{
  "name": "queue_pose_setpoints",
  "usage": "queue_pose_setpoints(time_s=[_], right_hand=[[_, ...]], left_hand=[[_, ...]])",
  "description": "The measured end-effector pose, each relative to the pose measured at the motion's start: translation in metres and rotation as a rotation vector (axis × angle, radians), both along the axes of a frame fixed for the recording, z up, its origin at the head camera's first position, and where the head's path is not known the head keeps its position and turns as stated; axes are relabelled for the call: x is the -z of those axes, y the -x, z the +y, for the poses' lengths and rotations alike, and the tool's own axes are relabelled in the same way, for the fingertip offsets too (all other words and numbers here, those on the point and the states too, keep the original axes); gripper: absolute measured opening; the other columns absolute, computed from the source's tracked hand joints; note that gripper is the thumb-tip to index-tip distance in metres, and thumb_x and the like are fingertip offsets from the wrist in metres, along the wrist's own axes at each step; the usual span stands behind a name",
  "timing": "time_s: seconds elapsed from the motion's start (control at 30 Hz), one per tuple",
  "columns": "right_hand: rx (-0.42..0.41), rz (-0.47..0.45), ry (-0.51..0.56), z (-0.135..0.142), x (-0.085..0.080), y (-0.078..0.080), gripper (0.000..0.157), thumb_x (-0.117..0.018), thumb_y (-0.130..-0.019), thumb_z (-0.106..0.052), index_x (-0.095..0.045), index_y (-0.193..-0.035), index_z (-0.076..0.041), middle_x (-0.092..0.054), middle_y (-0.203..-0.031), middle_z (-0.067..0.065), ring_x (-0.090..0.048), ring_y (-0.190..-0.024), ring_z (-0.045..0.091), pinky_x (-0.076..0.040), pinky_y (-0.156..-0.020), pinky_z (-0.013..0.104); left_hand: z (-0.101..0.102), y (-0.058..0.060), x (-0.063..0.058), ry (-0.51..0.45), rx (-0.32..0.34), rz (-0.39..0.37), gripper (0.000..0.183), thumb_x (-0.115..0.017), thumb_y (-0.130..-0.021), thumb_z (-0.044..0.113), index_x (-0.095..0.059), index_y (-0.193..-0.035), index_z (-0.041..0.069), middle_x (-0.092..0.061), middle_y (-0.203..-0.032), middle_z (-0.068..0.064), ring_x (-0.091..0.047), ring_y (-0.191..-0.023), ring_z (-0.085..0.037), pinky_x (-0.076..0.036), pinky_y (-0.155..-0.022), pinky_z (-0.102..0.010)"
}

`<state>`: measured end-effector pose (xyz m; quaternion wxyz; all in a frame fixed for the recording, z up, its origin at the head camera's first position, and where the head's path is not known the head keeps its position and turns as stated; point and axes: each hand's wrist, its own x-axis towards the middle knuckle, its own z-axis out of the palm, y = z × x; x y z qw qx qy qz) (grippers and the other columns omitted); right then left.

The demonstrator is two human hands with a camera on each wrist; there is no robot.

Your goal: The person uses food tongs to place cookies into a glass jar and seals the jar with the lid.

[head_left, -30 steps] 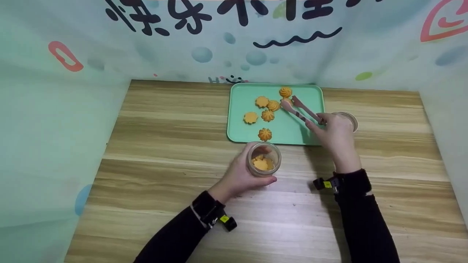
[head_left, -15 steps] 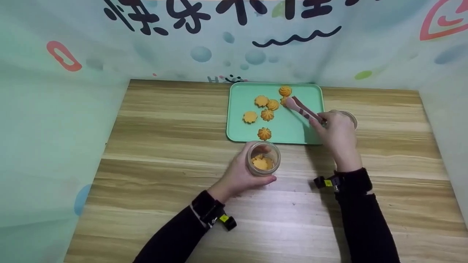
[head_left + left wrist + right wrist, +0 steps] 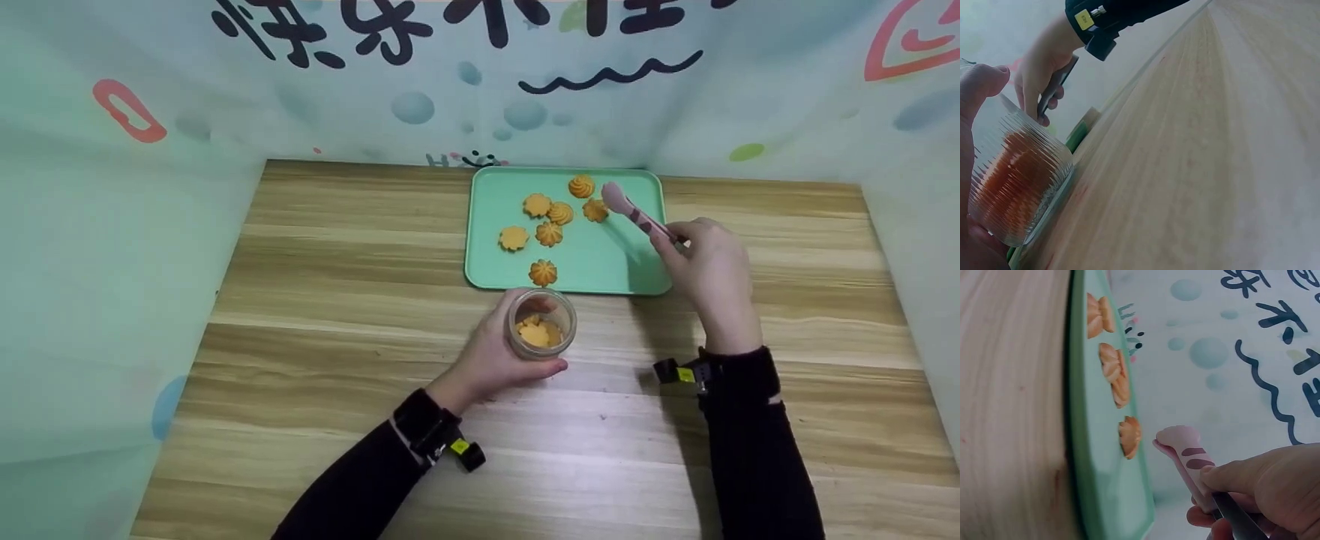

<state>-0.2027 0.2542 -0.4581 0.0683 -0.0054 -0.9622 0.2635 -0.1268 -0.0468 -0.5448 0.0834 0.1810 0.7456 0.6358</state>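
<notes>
My left hand (image 3: pixel 491 364) holds a clear glass jar (image 3: pixel 564 307) just in front of the tray, its mouth facing up. Several cookies (image 3: pixel 534 334) lie inside; the left wrist view shows the jar's ribbed wall (image 3: pixel 1058 152). My right hand (image 3: pixel 712 281) grips pink tongs (image 3: pixel 630 210) over the right part of the green tray (image 3: pixel 491 270). Their tips (image 3: pixel 1179 437) are pressed together, with no cookie visible between them. Left of the tips a flower-shaped cookie (image 3: pixel 595 210) lies on the tray, apart from them. A swirled cookie (image 3: pixel 581 186) is just behind it.
Several more cookies are spread over the tray's left and middle, one (image 3: pixel 543 272) near its front edge by the jar. The tray stands at the back of a wooden table (image 3: pixel 337 300), against a printed cloth backdrop (image 3: pixel 337 112).
The tongs have closed and moved right and up, away from the cookie. That cookie has shifted slightly. My right hand now covers the round glass rim seen behind it earlier; the left hand stays put.
</notes>
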Motion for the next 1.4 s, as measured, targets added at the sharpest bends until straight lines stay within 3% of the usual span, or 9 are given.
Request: queue_pose_setpoints(time_s=[0.23,0.43,0.6,0.77,1.03,1.17,1.4], right_hand=[[-0.010,0.004,0.012,-0.002,0.002,0.002,0.040,-0.071,-0.102,-0.033,-0.076,-0.122,0.001,-0.071,-0.108,0.025,-0.058,-0.089,0.035,-0.042,-0.074,0.044],[-0.034,0.028,-0.005,-0.009,0.015,0.008,0.046,-0.074,-0.101,-0.035,-0.073,-0.126,0.004,-0.072,-0.109,0.028,-0.064,-0.098,0.042,-0.049,-0.086,0.059],[-0.070,0.021,-0.056,-0.010,0.020,0.009,0.045,-0.073,-0.102,-0.034,-0.074,-0.125,0.005,-0.071,-0.104,0.028,-0.065,-0.097,0.044,-0.049,-0.086,0.061],[-0.135,-0.030,-0.080,-0.005,0.008,0.003,0.042,-0.072,-0.101,-0.033,-0.078,-0.117,0.006,-0.072,-0.097,0.027,-0.063,-0.087,0.040,-0.048,-0.078,0.054],[-0.217,-0.176,-0.084,0.002,-0.021,-0.013,0.031,-0.080,-0.095,-0.036,-0.080,-0.091,-0.006,-0.062,-0.087,0.012,-0.050,-0.084,0.028,-0.038,-0.068,0.037],[-0.220,-0.155,-0.079,0.002,-0.027,-0.018,0.032,-0.082,-0.093,-0.037,-0.075,-0.084,-0.007,-0.065,-0.090,0.014,-0.054,-0.086,0.029,-0.039,-0.069,0.038],[-0.236,-0.109,-0.107,-0.001,-0.025,-0.018,0.032,-0.083,-0.092,-0.036,-0.079,-0.093,-0.004,-0.069,-0.087,0.015,-0.057,-0.085,0.030,-0.042,-0.068,0.039]], left_hand=[[0.000,0.001,0.000,0.004,-0.001,0.000,0.093,-0.102,-0.067,0.039,-0.050,-0.145,0.037,-0.067,-0.137,0.011,-0.060,-0.132,-0.009,-0.046,-0.122,-0.040],[0.000,0.001,0.000,0.017,-0.005,0.006,0.095,-0.102,-0.066,0.040,-0.049,-0.145,0.038,-0.066,-0.137,0.013,-0.060,-0.132,-0.008,-0.046,-0.121,-0.040],[0.000,0.001,0.000,0.003,0.007,0.017,0.094,-0.102,-0.068,0.039,-0.049,-0.146,0.034,-0.066,-0.137,0.013,-0.060,-0.132,-0.008,-0.046,-0.121,-0.040],[0.000,0.002,0.001,-0.005,0.012,0.015,0.093,-0.101,-0.069,0.040,-0.049,-0.145,0.036,-0.066,-0.137,0.012,-0.060,-0.133,-0.008,-0.046,-0.122,-0.039],[-0.001,0.002,0.002,-0.005,0.008,0.008,0.094,-0.102,-0.068,0.039,-0.049,-0.146,0.036,-0.066,-0.138,0.011,-0.060,-0.134,-0.009,-0.045,-0.123,-0.039],[-0.001,0.001,0.002,0.002,0.002,0.006,0.094,-0.102,-0.068,0.039,-0.049,-0.145,0.037,-0.066,-0.137,0.011,-0.060,-0.133,-0.008,-0.045,-0.122,-0.039],[-0.001,0.001,0.000,-0.005,0.007,-0.005,0.094,-0.102,-0.067,0.038,-0.049,-0.145,0.037,-0.066,-0.139,0.010,-0.059,-0.134,-0.009,-0.045,-0.123,-0.040]])
